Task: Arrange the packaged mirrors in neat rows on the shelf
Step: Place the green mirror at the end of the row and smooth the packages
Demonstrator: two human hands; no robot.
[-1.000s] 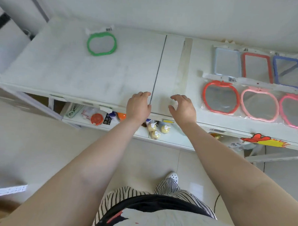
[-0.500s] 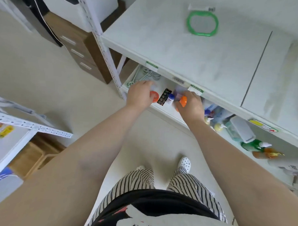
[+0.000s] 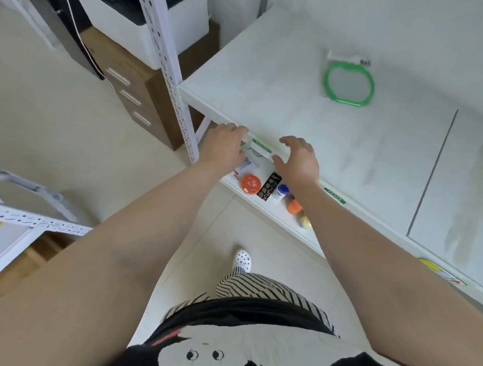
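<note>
Both hands — left hand [image 3: 222, 148], right hand [image 3: 299, 160] — hold nothing, grip loosely wide at the shelf [image 3: 280, 101] edge; the green packaged mirror [image 3: 349, 83] lies well beyond them — light, glassy, slippery wrap; best pinched by its frame

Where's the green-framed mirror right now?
In the head view, the green-framed mirror lies flat, alone on the top shelf, upper right, well beyond both hands at the shelf's front edge.
</note>
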